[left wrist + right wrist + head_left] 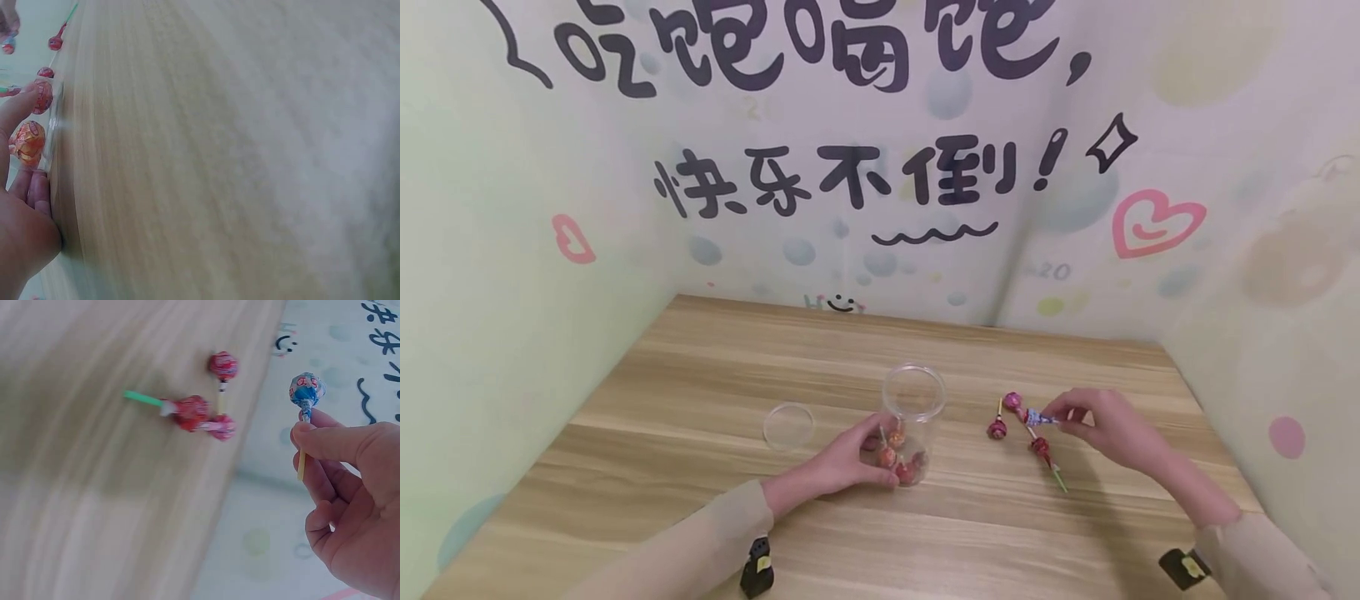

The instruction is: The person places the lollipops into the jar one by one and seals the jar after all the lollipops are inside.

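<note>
My left hand [846, 461] holds a clear round jar [932, 429] low on its side, thumb in front and fingers round the back. Several wrapped lollipops [906, 473], red and orange, lie inside the jar, which stands upright without a lid. In the left wrist view an orange lollipop [29, 142] shows through the wall beside the fingers. Between thumb and fingers, my right hand [369, 481] pinches the stick of a blue-wrapped lollipop [307, 389], raised above the table. Close by on the table are a dark red lollipop [997, 429], a pink one [1013, 401] and a red one [1041, 448] with a green stick.
A clear round lid [788, 427] lies flat on the wooden table [700, 367], left of the jar. Printed wall sheets [850, 267] enclose the table at the back and both sides. Each wrist wears a small black device [757, 568].
</note>
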`<state>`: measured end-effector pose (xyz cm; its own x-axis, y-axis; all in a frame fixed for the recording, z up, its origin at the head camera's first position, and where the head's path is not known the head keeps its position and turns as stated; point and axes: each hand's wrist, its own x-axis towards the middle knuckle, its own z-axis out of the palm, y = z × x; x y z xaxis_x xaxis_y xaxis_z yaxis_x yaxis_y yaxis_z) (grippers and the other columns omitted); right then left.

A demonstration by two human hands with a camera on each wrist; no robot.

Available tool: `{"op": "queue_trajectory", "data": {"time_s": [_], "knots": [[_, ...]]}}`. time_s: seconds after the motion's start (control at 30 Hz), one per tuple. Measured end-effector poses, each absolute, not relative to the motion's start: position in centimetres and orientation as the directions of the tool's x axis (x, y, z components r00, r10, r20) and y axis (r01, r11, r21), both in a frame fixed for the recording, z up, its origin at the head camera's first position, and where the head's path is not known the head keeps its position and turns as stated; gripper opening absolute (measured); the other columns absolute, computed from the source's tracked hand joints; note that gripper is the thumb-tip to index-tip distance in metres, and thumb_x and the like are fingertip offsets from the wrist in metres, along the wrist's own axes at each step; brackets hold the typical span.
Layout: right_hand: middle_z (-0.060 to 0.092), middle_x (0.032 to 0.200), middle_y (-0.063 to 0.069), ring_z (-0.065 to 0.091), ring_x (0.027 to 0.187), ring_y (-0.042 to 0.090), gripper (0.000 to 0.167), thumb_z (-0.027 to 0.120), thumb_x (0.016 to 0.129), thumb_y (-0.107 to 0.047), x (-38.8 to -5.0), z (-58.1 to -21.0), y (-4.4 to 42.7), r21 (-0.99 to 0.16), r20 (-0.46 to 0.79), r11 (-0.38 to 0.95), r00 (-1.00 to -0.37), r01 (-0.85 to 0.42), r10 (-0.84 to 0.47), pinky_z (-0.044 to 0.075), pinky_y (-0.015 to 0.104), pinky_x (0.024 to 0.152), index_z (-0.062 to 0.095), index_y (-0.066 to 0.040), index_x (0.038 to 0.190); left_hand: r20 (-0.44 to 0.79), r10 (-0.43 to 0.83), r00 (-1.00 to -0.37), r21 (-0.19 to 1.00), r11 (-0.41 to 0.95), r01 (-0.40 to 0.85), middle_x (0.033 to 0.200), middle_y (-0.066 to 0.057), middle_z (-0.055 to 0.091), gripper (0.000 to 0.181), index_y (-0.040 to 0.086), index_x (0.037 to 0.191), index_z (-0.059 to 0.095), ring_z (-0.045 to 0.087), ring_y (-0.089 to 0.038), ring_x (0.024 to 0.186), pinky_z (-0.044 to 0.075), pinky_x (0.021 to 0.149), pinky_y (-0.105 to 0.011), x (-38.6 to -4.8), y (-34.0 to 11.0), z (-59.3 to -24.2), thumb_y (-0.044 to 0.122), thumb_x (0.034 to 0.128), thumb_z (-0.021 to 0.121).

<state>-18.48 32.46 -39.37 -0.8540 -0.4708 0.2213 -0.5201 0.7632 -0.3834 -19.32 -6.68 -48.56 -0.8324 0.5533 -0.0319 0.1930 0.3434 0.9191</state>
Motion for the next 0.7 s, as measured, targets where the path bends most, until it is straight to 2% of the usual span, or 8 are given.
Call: {"op": "queue_trajectory", "data": {"time_s": [0.43, 0.7], "knots": [[0.073, 0.09, -0.009, 0.058, 0.075, -0.004, 0.026, 0.074, 0.082, 0.005, -20.5, -35.0, 29.9, -0.348, 0.288, 0.703, -0.784, -0.62, -0.55, 0.052, 0.021, 0.065, 0.074, -0.016, 0.097, -0.031, 0.551, -0.834, 0.923, 0.336, 0.188, 0.136, -0.013, 0.056, 0.084, 0.011, 0.146, 0.042, 0.057, -0.03, 0.122, 0.046, 0.105, -0.047, -19.5, -6.8, -48.7, 0.018, 0.0747, 0.086], [0.072, 0.086, -0.011, 0.058, 0.074, -0.003, 0.026, 0.075, 0.08, 0.007, -21.7, -32.8, 27.9, -0.324, 0.316, 0.675, -0.748, -0.663, -0.583, 0.053, 0.02, 0.067, 0.075, -0.015, 0.094, -0.032, 0.558, -0.829, 0.926, 0.329, 0.186, 0.135, -0.012, 0.056, 0.083, 0.012, 0.145, 0.042, 0.058, -0.028, 0.121, 0.046, 0.104, -0.044, -19.5, -6.7, -48.8, 0.017, 0.0747, 0.086]]}}
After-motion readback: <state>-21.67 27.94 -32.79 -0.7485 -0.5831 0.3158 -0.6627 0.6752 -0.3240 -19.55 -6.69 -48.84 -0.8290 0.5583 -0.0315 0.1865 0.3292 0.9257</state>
